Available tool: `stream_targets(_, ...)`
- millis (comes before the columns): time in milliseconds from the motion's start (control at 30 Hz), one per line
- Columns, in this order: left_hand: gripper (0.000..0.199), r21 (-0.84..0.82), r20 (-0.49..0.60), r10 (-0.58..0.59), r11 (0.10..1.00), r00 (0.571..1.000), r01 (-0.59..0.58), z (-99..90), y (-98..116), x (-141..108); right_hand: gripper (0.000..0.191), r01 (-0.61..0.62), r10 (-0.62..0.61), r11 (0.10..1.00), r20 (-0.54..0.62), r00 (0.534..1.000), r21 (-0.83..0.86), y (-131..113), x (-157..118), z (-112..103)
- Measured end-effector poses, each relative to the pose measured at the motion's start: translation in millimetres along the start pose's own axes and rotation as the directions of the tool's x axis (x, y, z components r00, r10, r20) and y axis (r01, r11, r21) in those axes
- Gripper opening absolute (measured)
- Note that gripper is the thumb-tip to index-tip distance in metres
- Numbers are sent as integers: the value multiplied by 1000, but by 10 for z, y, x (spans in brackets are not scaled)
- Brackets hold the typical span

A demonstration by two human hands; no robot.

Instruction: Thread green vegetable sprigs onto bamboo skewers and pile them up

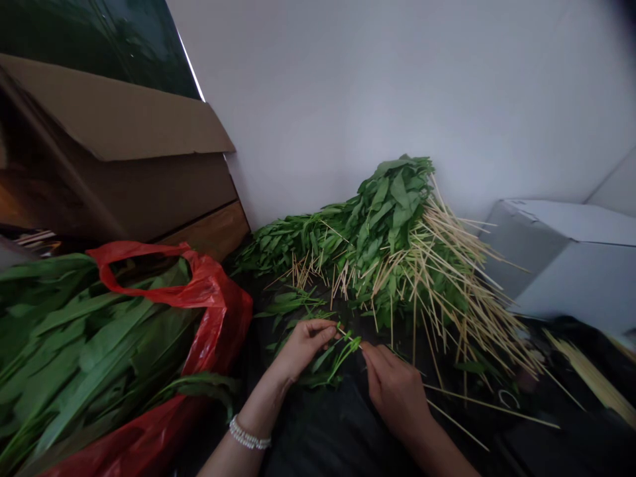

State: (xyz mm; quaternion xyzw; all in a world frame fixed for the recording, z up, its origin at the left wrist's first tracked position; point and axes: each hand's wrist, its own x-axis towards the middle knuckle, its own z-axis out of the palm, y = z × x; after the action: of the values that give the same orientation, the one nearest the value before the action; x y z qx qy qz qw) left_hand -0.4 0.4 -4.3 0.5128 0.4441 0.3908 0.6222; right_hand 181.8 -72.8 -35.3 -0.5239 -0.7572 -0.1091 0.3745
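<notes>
In the head view, a bunch of green leafy stems [340,363] hangs between my hands. My left hand [307,344] pinches the greens near the tip of a thin wooden skewer [350,338]. My right hand [395,387] is closed around that skewer, palm down, close to the threaded greens. Its fingers hide part of the stick. Loose leafy sprigs [293,303] lie on the dark surface just beyond my left hand. Past my hands rises a heap of skewered greens [392,199], its bare sticks [447,265] fanning out to the right.
At the left, a red plastic bag [216,298] holds long green leaves [94,344]. Behind it stands an open cardboard box [149,185]. A white box [566,258] is at the right, with a bundle of skewers [591,374] before it. A pale wall [348,99] closes the back.
</notes>
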Motion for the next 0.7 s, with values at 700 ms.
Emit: stream_targets(700,30,44,37,-5,999,999,4,-56,-62,11,33,26,-27,999,27,999,25,-12,-40,24)
